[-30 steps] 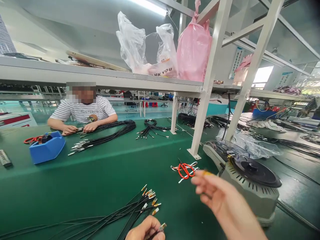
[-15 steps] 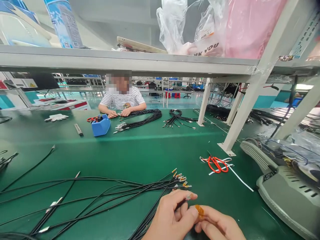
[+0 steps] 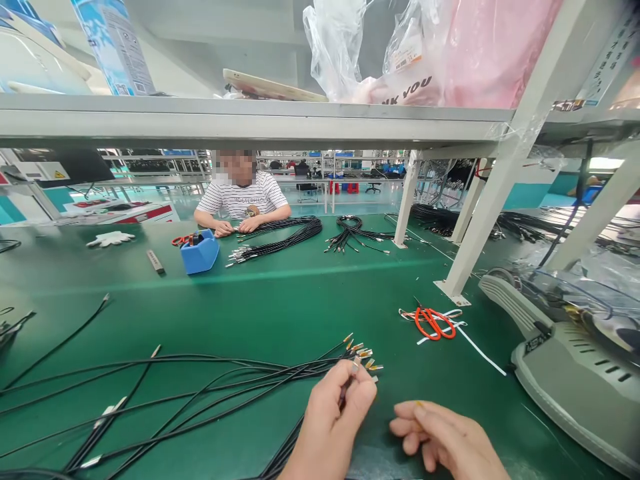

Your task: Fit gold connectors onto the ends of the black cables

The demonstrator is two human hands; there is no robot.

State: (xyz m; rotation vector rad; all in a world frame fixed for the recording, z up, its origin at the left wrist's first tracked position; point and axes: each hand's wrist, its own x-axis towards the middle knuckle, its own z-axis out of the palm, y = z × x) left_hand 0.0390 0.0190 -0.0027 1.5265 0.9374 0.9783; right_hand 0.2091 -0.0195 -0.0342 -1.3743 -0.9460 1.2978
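My left hand pinches the metal-tipped end of a black cable between thumb and forefinger, just below a fan of several black cables with gold and silver tips. My right hand lies beside it to the right, fingers curled, a small amber piece showing at the fingertip; whether it is gripped I cannot make out. The cables trail off to the left across the green mat.
Red-handled scissors lie on white strips to the right. A grey machine stands at the right edge. White shelf posts rise from the table. Across it a person in a striped shirt handles cable bundles beside a blue tray.
My right hand swung in from the machine toward my left hand, met it with the amber piece, then drew slightly apart. The view turned left and down.
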